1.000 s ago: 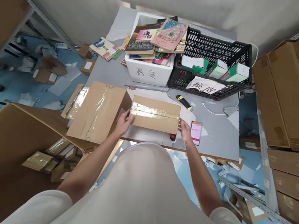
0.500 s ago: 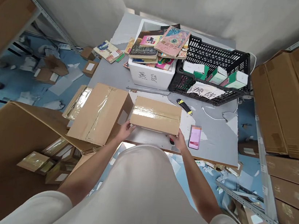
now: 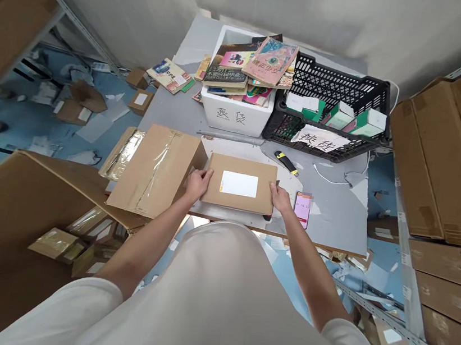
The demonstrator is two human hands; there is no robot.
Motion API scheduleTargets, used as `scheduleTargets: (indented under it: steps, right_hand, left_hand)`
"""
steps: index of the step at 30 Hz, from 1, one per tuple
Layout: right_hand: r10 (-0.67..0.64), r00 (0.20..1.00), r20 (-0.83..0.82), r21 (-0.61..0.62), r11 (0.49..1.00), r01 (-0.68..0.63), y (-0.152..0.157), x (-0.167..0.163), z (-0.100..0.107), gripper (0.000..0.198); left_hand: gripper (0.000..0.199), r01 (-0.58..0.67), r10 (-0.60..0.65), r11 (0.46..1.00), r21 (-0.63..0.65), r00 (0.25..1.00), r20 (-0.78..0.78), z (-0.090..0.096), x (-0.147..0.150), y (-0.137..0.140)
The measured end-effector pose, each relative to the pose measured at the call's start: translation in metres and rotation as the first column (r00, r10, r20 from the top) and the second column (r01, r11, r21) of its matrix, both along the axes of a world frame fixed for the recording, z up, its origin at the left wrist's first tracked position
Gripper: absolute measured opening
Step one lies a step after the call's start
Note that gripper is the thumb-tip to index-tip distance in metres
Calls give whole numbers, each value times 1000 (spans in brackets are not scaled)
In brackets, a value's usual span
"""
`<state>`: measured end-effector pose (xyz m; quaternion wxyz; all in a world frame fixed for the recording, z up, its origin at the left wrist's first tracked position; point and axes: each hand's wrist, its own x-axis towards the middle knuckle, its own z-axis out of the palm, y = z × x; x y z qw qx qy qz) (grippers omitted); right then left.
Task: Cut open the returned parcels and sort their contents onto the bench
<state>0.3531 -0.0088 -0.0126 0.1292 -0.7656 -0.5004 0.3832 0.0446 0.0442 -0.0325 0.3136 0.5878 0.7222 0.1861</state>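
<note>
A small cardboard box [image 3: 258,199] is between my hands at the front of the grey table, its face with a white label [image 3: 239,184] turned up toward me. My left hand [image 3: 198,184] grips its left end, thumb on the near face. On the opposite end, my right hand [image 3: 280,197] holds the right edge the same way. Close beside my left hand stands a larger taped cardboard box [image 3: 154,168]. A phone [image 3: 302,208] with a lit screen lies right of my right hand. Beyond the small box rests a black and yellow box cutter [image 3: 286,163].
Behind are a white bin [image 3: 235,118] heaped with books [image 3: 270,62] and a black plastic crate [image 3: 340,76] holding green and white boxes. A big open carton [image 3: 9,205] with parcels stands at left. Shelves of cardboard boxes [image 3: 447,167] rise at right. A white cable [image 3: 327,178] crosses the table.
The small box has turned from its taped side to its labelled side. Both my hands have moved up along its ends, thumbs now on the near face.
</note>
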Motion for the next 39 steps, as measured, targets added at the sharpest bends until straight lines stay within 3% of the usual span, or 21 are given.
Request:
scheduleTargets:
  steps: [3, 6, 9, 11, 14, 18, 23, 26, 29, 33, 36, 39]
  right_hand:
    - [-24, 999, -36, -9, 1000, 24, 0, 2, -3, 63]
    - [-103, 978, -182, 17, 994, 108, -8, 5, -9, 58]
    - [-214, 886, -411, 35, 968, 249, -25, 8, -21, 54]
    - [-225, 848, -480, 74, 953, 294, -40, 10, -30, 49]
    - [-114, 878, -464, 123, 974, 192, -61, 14, -41, 58]
    - [16, 852, -524, 76, 997, 28, -76, 9, -47, 85]
    - [-49, 871, -490, 61, 994, 91, -76, -6, -49, 88]
    - [-74, 848, -525, 52, 992, 118, -73, -7, -46, 83]
    - [-63, 869, -490, 93, 988, 124, -64, -1, -34, 69]
    - [12, 975, -220, 180, 983, 29, -40, 8, -4, 48]
    - [82, 997, 0, 135, 988, -81, -19, 9, 16, 51]
    - [89, 988, 128, 52, 994, -97, 4, 6, 25, 59]
  left_hand:
    - [52, -3, 3, 1000, 6, 1000, 30, -4, -3, -2]
    - [50, -12, 9, 1000, 13, 989, 146, -10, -7, -11]
    - [47, -72, 60, 997, 27, 944, 325, -21, -15, -29]
    - [51, -96, 91, 995, -12, 885, 456, -33, -23, -45]
    - [67, -37, 80, 996, -87, 824, 561, -50, -34, -68]
    - [77, 66, 32, 986, -151, 822, 568, -66, -37, -86]
    - [74, 60, 11, 994, -92, 780, 626, -71, -25, -89]
    - [70, 34, 25, 996, -83, 784, 620, -63, -23, -86]
    - [61, 7, 14, 999, -36, 828, 560, -42, -24, -76]
    - [51, -23, -5, 996, 84, 948, 319, 0, -19, -53]
    - [50, -21, 8, 996, 92, 991, 131, 26, -11, -33]
    - [49, 53, -56, 998, 36, 995, 78, 38, -2, -17]
